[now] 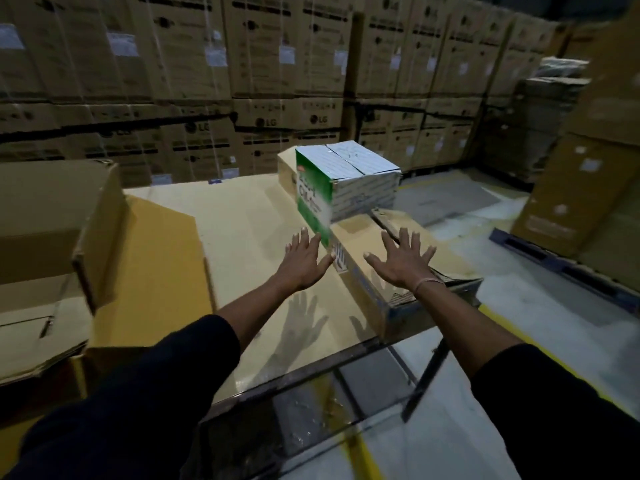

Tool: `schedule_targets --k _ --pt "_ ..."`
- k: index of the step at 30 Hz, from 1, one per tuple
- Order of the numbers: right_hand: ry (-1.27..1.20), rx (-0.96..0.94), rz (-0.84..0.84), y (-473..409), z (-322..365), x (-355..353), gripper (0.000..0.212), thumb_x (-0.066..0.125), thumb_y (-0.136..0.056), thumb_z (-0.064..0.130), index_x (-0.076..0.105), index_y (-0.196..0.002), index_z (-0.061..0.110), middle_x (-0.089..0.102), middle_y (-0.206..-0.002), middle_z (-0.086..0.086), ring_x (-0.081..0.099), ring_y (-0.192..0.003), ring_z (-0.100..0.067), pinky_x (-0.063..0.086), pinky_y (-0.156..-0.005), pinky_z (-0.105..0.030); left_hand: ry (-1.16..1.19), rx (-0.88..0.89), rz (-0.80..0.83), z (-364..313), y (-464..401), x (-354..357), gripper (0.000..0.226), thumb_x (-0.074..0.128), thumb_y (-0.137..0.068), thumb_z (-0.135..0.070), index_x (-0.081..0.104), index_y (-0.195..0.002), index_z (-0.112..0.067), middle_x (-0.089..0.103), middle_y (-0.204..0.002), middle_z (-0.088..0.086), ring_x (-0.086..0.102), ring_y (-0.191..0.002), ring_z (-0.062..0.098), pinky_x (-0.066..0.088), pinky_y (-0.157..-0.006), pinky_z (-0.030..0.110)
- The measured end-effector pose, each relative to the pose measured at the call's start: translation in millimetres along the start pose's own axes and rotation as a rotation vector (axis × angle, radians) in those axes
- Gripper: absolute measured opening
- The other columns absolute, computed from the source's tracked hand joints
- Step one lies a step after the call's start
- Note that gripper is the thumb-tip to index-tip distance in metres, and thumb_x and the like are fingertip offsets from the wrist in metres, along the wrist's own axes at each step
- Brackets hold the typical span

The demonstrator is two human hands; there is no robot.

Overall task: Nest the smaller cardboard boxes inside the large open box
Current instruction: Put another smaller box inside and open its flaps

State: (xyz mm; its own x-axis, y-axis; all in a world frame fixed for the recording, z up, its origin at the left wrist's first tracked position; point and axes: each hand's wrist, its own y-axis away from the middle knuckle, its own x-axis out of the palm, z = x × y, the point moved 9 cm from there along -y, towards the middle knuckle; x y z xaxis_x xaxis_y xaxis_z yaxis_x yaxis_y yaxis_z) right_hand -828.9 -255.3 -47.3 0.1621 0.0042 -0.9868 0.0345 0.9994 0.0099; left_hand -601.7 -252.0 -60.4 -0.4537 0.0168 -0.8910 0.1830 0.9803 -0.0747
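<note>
Green-and-white box [341, 181] on cardboard-topped table [235, 216], left hand [304, 259] and right hand [403, 259] outstretched, each grip released

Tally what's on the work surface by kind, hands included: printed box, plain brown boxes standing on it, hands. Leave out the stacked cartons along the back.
Green and white printed box: 1
Plain brown boxes: 2, the large box at the left and one behind the printed box
Hands, both open and empty: 2, left hand, right hand
Total: 5
</note>
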Motion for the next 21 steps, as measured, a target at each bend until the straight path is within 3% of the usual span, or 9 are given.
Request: schedule_targets --k 10,21 --pt "0.010 0.080 0.103 -88 -90 15 0.086 0.035 -0.097 0.077 0.007 -0.167 0.035 -0.012 -0.174 -0.009 -0.016 -0.159 -0.037 -0.008 -0.120 -0.071 0.165 -0.145 0.113 -30 -113 93 0.082 0.037 -0.104 -0.062 0.008 -0.166 -0.016 -0.005 -0.172 0.021 -0.003 -0.157 0.045 0.010 -0.126 0.057" --pt "-0.003 0.096 0.230 -161 -155 48 0.090 0.038 -0.090 0.086 0.013 -0.165 0.043 -0.009 -0.174 -0.012 -0.008 -0.158 -0.046 -0.005 -0.120 -0.071 0.255 -0.286 0.169 -36 -157 146 0.096 0.052 -0.099 -0.063 0.001 -0.166 -0.018 -0.020 -0.168 0.023 -0.003 -0.156 0.049 0.017 -0.125 0.057"
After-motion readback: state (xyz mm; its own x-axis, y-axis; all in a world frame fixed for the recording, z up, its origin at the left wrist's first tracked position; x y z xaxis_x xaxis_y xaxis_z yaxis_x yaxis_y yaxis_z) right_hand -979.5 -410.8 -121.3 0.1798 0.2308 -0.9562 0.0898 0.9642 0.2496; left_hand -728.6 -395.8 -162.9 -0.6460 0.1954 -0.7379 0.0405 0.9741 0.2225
